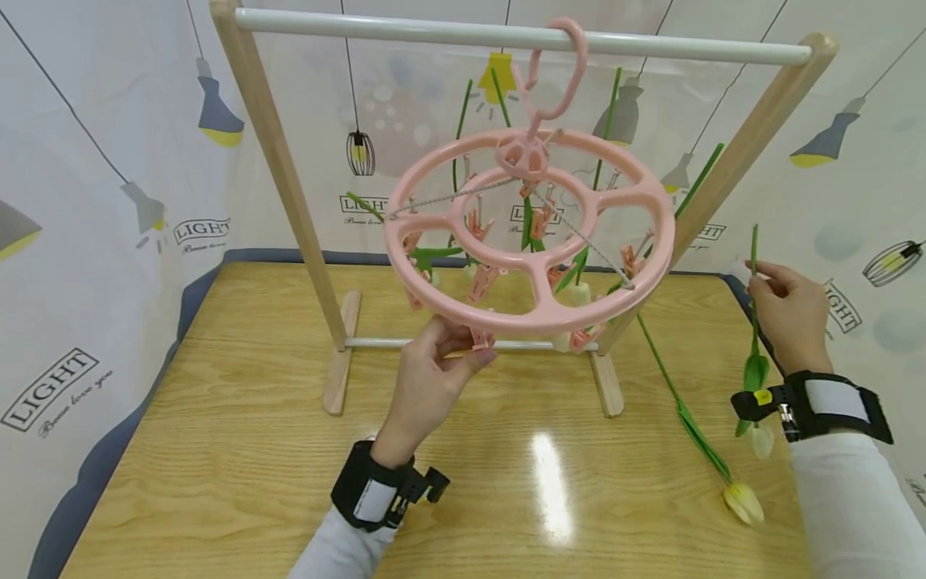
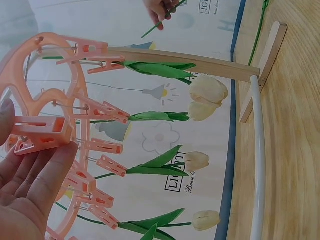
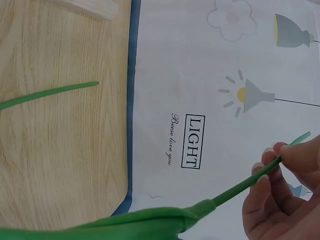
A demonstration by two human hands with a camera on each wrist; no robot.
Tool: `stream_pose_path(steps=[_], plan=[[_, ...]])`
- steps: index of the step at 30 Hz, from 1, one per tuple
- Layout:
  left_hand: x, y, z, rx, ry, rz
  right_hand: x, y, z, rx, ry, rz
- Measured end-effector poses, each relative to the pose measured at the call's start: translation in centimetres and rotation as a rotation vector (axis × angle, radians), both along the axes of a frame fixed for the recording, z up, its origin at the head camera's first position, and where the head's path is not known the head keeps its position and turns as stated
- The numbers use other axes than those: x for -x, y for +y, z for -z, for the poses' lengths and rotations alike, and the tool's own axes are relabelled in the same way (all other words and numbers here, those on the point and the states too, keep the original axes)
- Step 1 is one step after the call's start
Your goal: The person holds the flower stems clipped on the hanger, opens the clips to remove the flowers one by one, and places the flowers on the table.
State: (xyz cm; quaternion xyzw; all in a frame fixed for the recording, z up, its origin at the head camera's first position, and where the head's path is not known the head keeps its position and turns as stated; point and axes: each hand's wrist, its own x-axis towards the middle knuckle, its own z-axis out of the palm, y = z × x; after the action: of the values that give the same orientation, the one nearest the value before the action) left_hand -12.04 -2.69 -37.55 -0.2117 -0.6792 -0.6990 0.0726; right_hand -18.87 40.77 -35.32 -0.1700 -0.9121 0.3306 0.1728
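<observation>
Head: left hand (image 1: 428, 378) pinches the hanger's (image 1: 535, 320) near clip (image 1: 481, 338), likely steadying it; right hand (image 1: 793, 315) dangles a tulip (image 1: 755, 372) by the table's (image 1: 253, 450) right edge. Left wrist: other clips (image 2: 114, 166) suspend tulips (image 2: 196, 161) bloom-down. Right wrist: fingers (image 3: 257, 196) pinch the stem (image 3: 244, 183).

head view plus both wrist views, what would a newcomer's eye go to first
Probably the big pink round hanger, hooked over the white rail of the wooden stand, with pale tulips hanging head-down from its clips. Next, the left hand pinching a near-side clip and the right hand, off to the right, holding another tulip by its stem. One more tulip lies on the table at right.
</observation>
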Motion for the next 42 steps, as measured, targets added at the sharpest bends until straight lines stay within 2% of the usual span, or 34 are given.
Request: stream_pose_path(steps=[8, 12, 19, 22, 28, 35, 42], plan=[[-0.1, -0.1, 0.0, 0.000, 0.005, -0.001, -0.2, 0.8, 1.3, -0.186, -0.086, -0.136], [0.0, -0.1, 0.0, -0.004, 0.007, -0.002, -0.2, 1.2, 2.4, -0.217, -0.143, -0.191], [0.1, -0.2, 0.0, -0.008, 0.014, 0.005, 0.2, 1.9, 5.0, -0.277, -0.150, -0.233], [0.1, -0.2, 0.1, -0.006, 0.015, 0.003, 0.5, 2.1, 6.3, -0.286, -0.187, -0.227], [0.1, -0.3, 0.0, -0.013, 0.010, 0.001, 0.5, 1.9, 8.2, -0.235, -0.282, -0.190], [0.3, -0.1, 0.0, -0.026, 0.013, -0.002, 0.4, 1.9, 9.8, -0.272, -0.256, -0.135], [0.2, 0.1, 0.1, -0.026, -0.012, 0.001, 0.4, 1.5, 10.9, -0.304, -0.236, -0.130]])
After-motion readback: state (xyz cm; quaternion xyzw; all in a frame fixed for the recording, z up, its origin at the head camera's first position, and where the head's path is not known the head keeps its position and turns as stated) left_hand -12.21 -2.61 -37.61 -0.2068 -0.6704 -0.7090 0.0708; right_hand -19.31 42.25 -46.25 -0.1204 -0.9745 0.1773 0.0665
